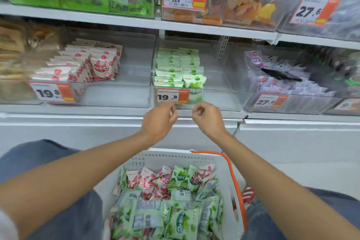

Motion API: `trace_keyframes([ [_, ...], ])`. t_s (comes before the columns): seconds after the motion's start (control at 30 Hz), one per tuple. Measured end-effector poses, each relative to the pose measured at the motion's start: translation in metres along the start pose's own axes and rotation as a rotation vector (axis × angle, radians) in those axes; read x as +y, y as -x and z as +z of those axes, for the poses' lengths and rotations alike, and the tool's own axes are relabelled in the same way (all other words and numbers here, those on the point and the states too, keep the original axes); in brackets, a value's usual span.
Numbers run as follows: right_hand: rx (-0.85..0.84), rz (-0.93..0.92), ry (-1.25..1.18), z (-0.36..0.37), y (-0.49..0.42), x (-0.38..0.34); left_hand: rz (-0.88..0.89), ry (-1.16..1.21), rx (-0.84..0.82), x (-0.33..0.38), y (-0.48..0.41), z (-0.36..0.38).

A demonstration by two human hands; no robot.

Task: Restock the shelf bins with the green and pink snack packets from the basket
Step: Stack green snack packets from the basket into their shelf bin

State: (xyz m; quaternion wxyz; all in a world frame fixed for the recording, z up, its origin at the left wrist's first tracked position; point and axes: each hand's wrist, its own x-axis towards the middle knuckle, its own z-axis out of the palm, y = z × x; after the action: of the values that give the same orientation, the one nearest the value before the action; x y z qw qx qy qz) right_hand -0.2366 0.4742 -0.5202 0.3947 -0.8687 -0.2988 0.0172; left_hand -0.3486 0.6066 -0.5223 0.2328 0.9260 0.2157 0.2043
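Bright even light, soft shadows; edges blurred w/ wide-angle warp, centre sharp.

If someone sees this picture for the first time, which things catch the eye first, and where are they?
The left hand and the right hand hover at the centre with curled fingers, just before the bin of green packets. Below them, a white basket with an orange handle is heaped with mixed packets. Left of the green row, pink packets stand in the next bin.
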Motion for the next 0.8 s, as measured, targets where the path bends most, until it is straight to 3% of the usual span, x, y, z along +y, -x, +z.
trace_keyframes([
  [0.13,-0.456,0.185,0.096,0.057,0.068,0.064,-0.25,-0.007,-0.49,-0.064,0.059,0.033],
  [0.23,-0.711,0.325,0.282,0.087,0.106,0.112,-0.378,-0.034,-0.584,-0.11,0.087,0.053],
  [0.33,-0.692,0.349,0.384,0.1,0.114,0.126,-0.377,-0.032,-0.657,-0.128,0.096,0.068],
  [0.43,-0.619,0.212,0.437,0.113,0.103,0.124,-0.349,-0.01,-0.677,-0.128,0.095,0.073],
  [0.7,-0.739,-0.091,0.789,0.16,0.086,0.124,-0.349,0.006,-0.686,-0.122,0.101,0.081],
  [0.8,-0.748,-0.121,0.774,0.159,0.082,0.123,-0.353,0.013,-0.712,-0.12,0.106,0.082],
])
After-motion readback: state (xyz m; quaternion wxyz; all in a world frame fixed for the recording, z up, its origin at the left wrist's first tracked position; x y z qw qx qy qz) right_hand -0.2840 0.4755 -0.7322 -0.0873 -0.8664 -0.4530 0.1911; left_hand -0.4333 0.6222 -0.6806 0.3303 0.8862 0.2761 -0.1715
